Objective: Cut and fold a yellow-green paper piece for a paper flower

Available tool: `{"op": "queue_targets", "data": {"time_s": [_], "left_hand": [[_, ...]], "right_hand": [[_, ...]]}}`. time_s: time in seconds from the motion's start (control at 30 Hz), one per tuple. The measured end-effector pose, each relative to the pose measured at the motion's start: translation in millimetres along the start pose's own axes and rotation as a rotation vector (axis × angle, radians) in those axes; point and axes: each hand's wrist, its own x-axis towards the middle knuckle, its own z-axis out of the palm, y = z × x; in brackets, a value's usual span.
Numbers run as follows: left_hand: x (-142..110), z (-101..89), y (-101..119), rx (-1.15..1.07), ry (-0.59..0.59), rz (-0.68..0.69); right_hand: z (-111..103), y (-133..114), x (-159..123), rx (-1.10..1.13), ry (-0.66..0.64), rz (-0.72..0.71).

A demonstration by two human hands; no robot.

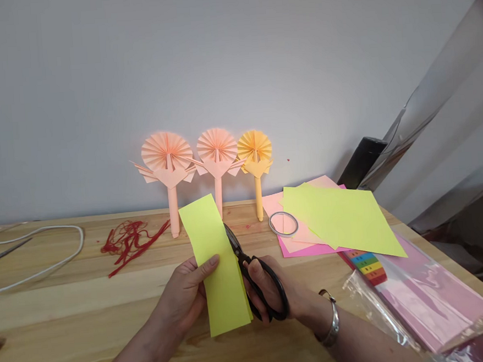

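My left hand grips a folded strip of yellow-green paper, the thumb lying across its front and the fingers hidden behind. My right hand is closed round the black handles of a pair of scissors. Their dark blades lie along the right edge of the paper, pointing up and away from me; part of them is hidden behind it. Beyond my hands, two pink folded-paper fans with rolled handles, one at the left and one in the middle, lean on the wall beside an orange one.
Red tassel threads lie left of the fans. Farther left is a white cable. On the right, a roll of tape rests on coloured paper sheets, near a plastic-wrapped paper pack. A black object stands behind.
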Motion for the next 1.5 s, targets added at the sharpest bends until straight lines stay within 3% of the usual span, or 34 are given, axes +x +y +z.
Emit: {"op": "queue_targets", "data": {"time_s": [0.2,0.47,1.1,1.5], "left_hand": [[0.5,-1.1,-1.2,-0.006,0.001,-0.004],[0.7,-0.9,-0.7,0.003,-0.009,0.002],[-0.9,-0.6,-1.3,0.020,-0.026,0.005],[-1.2,1.3,-2.7,0.017,-0.041,-0.023]], "right_hand": [[0.5,3.4,1.3,-0.004,0.012,0.021],[-0.7,-11.8,-2.5,0.036,-0.031,0.037],[-3.2,12.0,-2.4,0.052,-0.033,0.031],[-3.0,-0.2,-0.7,-0.013,-0.041,0.017]]}}
